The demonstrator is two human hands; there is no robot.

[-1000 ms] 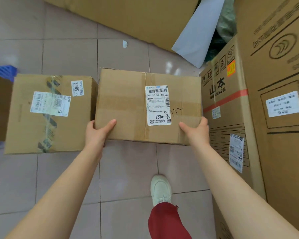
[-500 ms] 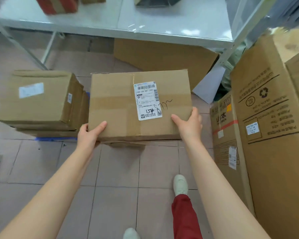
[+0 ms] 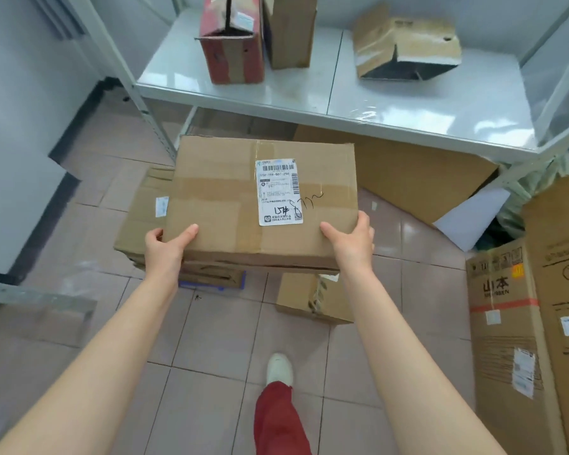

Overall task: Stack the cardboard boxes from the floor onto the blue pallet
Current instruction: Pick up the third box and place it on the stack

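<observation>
I hold a brown cardboard box (image 3: 217, 205) with a white shipping label in the air at mid-frame. My left hand (image 3: 165, 247) grips its near left corner and my right hand (image 3: 352, 241) grips its near right corner. Under and left of it sits a stack of boxes (image 3: 145, 221) on the blue pallet (image 3: 211, 285), of which only a thin blue edge shows. The held box hides most of the stack. A smaller taped box (image 3: 312, 300) lies on the tiled floor just right of the pallet.
A white metal shelf (image 3: 408, 103) stands ahead with a red box (image 3: 230, 44), a brown box and a torn box on it. Flat cardboard leans beneath it. Tall cartons (image 3: 513, 323) line the right side. My foot (image 3: 278, 367) is on the tiles below.
I have lifted the labelled box off the floor and carried it left, over the stack on the pallet. My view has tilted up, bringing the shelf into sight.
</observation>
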